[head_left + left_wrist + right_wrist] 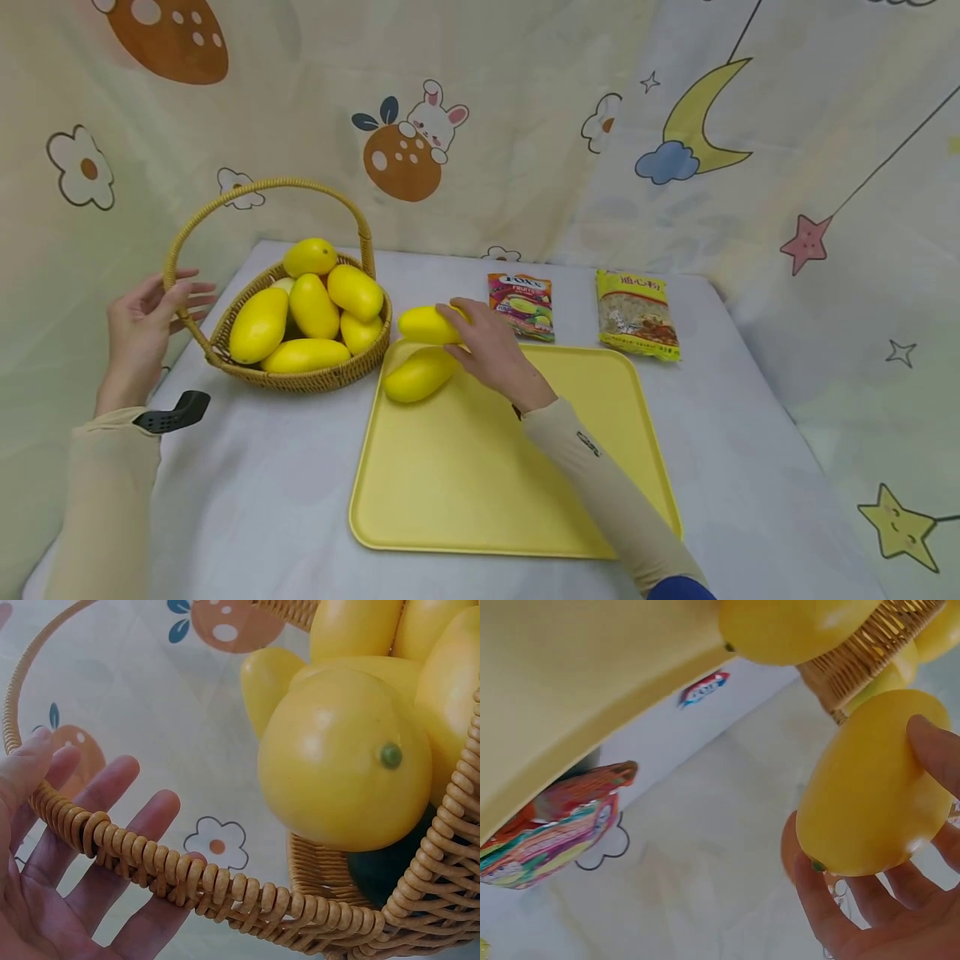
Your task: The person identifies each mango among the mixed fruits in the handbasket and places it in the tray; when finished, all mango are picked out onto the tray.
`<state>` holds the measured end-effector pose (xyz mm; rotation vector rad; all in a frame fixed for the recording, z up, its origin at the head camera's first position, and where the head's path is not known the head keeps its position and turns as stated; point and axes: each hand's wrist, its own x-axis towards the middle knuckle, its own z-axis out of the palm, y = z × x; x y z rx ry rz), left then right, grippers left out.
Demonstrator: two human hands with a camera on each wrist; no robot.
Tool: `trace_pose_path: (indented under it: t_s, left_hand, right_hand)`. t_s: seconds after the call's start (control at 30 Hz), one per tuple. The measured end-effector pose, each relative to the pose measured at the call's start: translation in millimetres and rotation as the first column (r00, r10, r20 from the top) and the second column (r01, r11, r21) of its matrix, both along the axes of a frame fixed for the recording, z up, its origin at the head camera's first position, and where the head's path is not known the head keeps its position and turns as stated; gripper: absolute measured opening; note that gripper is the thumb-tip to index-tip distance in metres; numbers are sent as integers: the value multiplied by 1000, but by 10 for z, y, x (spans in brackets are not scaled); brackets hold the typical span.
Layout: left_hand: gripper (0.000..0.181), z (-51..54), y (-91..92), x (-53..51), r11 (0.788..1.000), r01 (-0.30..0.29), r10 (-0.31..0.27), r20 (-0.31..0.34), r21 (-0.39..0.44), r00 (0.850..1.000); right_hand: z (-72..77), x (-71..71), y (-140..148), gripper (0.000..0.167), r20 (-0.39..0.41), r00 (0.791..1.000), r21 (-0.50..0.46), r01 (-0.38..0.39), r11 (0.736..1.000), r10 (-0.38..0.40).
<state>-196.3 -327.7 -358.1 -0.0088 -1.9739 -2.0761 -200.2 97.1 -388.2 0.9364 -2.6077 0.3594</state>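
My right hand (493, 348) grips a yellow mango (424, 325), fingers and thumb round its sides, above the upper left corner of a yellow tray (480, 475). In the right wrist view that mango (874, 787) shows a green stem spot. Another mango (417, 377) lies on the tray just below it. At the left stands a wicker basket (322, 381) piled with several mangoes (258, 325). My left hand (146, 329) touches the basket's arched handle (180, 866), its fingers stretched out behind it and the thumb on the near side.
Behind the tray lie a small FOX'S candy bag (521, 306) and, farther right, a yellow-edged food packet (637, 315). A dark green thing (394, 859) shows beneath the mangoes in the basket. A patterned cloth (525, 150) hangs behind the white-covered table (255, 492).
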Motion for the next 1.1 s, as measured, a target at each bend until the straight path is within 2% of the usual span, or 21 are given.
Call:
trace_pose_path:
  t_s: [0.17,0.4,0.63,0.87,1.1]
  left_hand:
    - [38,12,-10,5,1000,0,0,4,6,1000]
    - [38,18,-3,5,1000,2,-2,0,8,1000]
    - [38,11,-2,3,1000,-4,4,14,-25,1000]
    - [39,4,0,4,999,-9,10,8,-42,1000]
    - [39,1,4,4,999,-7,7,-2,-48,1000]
  right_hand:
    - [-58,38,132,57,-9,999,-28,38,999,-38]
    - [-161,96,269,58,61,988,-30,143,989,-141]
    - [-312,151,371,56,70,977,-39,203,978,-200]
    - [-415,194,385,58,109,966,-28,237,971,-233]
    - [-508,206,362,58,122,945,16,304,953,-303]
